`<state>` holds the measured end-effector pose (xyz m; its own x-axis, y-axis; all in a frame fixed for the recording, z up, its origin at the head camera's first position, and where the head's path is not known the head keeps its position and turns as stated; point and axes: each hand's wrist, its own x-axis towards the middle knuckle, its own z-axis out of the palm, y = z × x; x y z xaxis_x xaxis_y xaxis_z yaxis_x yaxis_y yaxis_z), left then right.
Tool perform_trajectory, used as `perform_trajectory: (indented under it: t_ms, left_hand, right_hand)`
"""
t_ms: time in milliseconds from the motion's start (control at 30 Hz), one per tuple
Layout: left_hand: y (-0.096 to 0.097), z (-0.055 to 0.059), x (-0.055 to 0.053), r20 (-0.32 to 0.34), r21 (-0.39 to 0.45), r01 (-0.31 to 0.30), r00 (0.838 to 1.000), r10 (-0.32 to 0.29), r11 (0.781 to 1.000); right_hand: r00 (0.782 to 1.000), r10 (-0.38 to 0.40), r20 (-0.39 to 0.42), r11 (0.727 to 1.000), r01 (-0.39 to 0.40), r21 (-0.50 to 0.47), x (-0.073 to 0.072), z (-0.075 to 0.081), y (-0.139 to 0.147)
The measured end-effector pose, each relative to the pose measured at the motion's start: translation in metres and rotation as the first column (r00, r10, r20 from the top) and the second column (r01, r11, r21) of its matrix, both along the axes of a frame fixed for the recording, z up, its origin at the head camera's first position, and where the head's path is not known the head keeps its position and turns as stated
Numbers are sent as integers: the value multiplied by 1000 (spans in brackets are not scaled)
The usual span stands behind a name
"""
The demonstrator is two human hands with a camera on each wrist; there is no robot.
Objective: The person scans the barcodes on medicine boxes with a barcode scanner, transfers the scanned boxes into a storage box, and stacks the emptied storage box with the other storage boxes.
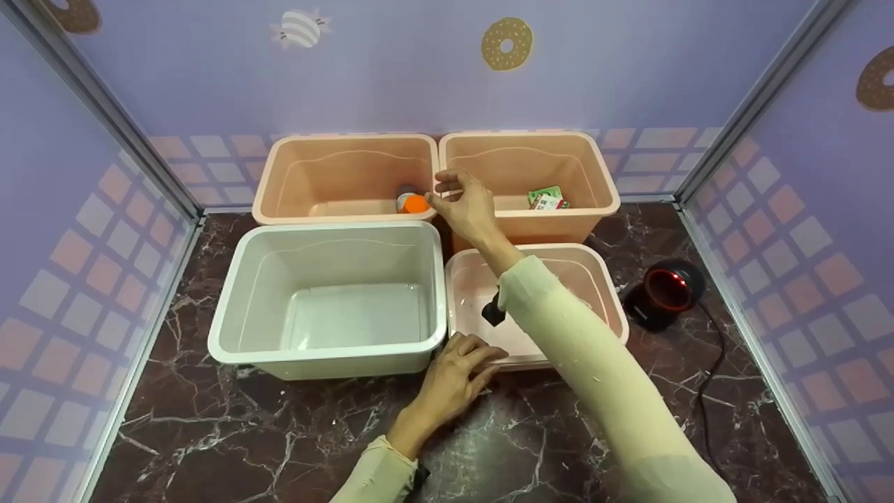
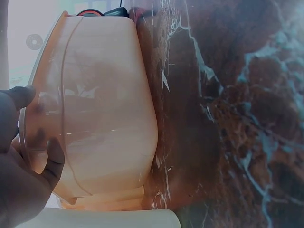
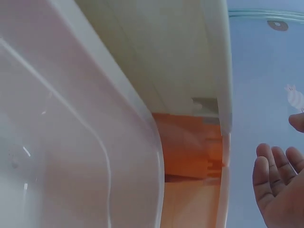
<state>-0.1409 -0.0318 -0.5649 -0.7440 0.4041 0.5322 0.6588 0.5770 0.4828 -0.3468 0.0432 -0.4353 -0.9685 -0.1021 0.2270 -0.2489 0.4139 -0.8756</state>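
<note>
My right hand (image 1: 469, 206) is raised over the near inner corner where the two orange bins meet, its fingers loosely bent with nothing between them. Below and left of its fingertips, a small container with an orange lid (image 1: 417, 204) lies in the left orange bin (image 1: 335, 141). Green and white packets (image 1: 548, 198) lie in the right orange bin (image 1: 524, 138). My left hand (image 1: 450, 377) holds the front-left rim of the pale pink bin (image 2: 104, 95); in the left wrist view the thumb is outside the wall and the fingers reach over the rim.
A large white bin (image 1: 328, 355) stands left of the pink one. To the right is a black scanner (image 1: 663, 290) with red lights, its cable running forward along the dark marbled tabletop (image 1: 279, 433). Patterned purple walls close in the back and both sides.
</note>
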Motion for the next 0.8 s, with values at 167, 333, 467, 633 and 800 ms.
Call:
perform_trajectory:
  t_ms: [167, 333, 467, 633, 800]
  left_hand:
    - [0, 1, 0, 10, -2, -4, 1000, 4, 1000]
    - [0, 0, 1, 14, -9, -9, 1000, 9, 1000]
    - [0, 0, 0, 14, -10, -10, 1000, 10, 1000]
    - [1, 1, 0, 5, -3, -17, 1000, 17, 1000]
    - [0, 1, 1, 6, 0, -19, 1000, 19, 1000]
  right_hand:
    - [1000, 0, -1, 1000, 0, -21, 2, 0, 13]
    - [1000, 9, 3, 999, -9, -48, 6, -3, 25]
    - [1000, 24, 9, 997, -24, -71, 11, -4, 34]
    - [999, 45, 15, 996, -43, -84, 19, -3, 41]
    - [998, 64, 0, 987, -63, -151, 25, -1, 49]
